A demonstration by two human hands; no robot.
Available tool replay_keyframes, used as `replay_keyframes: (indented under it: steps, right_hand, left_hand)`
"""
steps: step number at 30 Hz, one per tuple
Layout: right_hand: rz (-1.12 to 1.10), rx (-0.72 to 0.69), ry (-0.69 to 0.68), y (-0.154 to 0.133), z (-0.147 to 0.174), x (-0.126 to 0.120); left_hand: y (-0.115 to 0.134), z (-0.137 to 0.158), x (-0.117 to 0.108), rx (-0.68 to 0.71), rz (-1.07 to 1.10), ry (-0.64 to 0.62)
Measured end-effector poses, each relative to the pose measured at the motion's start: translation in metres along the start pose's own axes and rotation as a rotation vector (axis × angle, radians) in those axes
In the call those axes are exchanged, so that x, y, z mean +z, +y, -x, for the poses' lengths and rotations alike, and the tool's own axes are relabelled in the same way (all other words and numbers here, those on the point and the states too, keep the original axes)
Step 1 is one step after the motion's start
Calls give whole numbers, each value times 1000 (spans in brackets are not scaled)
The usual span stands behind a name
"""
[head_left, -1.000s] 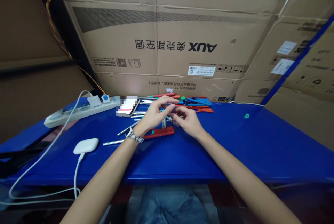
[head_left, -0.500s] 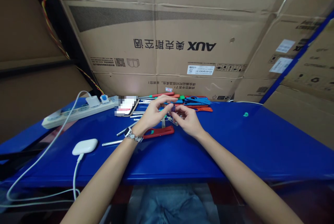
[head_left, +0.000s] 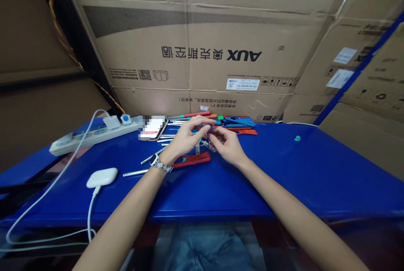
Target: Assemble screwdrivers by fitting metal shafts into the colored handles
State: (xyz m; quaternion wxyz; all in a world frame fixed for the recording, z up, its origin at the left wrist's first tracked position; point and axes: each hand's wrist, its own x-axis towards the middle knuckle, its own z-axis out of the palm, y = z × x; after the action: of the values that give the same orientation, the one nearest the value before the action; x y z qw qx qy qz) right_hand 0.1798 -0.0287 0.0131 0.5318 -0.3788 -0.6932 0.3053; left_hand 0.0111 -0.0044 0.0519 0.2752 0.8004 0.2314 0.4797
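My left hand (head_left: 188, 135), with a watch on its wrist, is over the middle of the table with thumb and forefinger pinched. My right hand (head_left: 227, 144) meets it there, fingers curled and pinched too. Between the fingertips sits a small dark part (head_left: 209, 130), mostly hidden; its kind I cannot make out. Just below the hands are small clear pieces (head_left: 209, 146). A red long-nosed lighter (head_left: 195, 159) with a metal tube lies in front of my left hand. Behind the hands is a pile of blue long-nosed lighters (head_left: 238, 121), with red and orange ones among them.
A phone (head_left: 153, 128) lies left of the lighters, beside a white power strip (head_left: 94, 136). A white earphone case (head_left: 102, 177) on a cable is at the left front. A small green piece (head_left: 297, 138) lies to the right. Cardboard (head_left: 208, 27) walls the table's back.
Both hands stay in almost the same place, with only a slight shift of the fingertips around the small dark part. Nothing else has visibly moved.
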Motion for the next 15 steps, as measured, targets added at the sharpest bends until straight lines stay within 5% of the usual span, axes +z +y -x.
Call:
replay_keyframes:
  steps: [10,15]
  right_hand:
    - [31,38,114,1,-1,6]
    - [52,1,16,-1,2,2]
  left_hand:
    - [-2,-1,5,-33,-55,145]
    - [-1,0,-1,32,-41,26]
